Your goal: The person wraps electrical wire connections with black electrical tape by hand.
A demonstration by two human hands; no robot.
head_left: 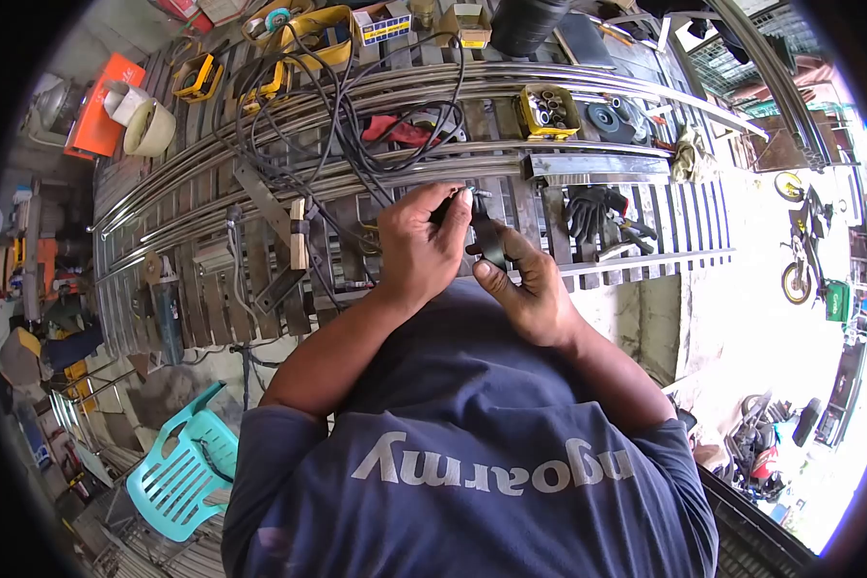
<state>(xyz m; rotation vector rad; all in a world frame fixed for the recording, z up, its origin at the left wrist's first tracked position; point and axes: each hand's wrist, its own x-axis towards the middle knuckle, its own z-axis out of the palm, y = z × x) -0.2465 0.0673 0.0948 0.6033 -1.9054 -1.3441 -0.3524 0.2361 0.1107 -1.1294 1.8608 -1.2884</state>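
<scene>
My left hand (421,239) is closed in a pinch at the upper end of a flat black curved band (490,241), in front of my chest. Thumb and fingers of my right hand (530,294) grip the lower end of the same band. A short shiny tip shows just past my left thumb; what it belongs to is hidden by the fingers. Both hands are over the front edge of a slatted metal workbench (202,313). Right of them lie black work gloves (592,214) and a square metal tube (599,170).
Coiled black cables (342,116) and long metal rods (178,188) cross the bench. A yellow bin of metal pieces (549,113) sits farther back, near a grinding disc (603,119). A turquoise plastic chair (185,472) stands at lower left. Beyond the bench at right is a motorcycle (805,236).
</scene>
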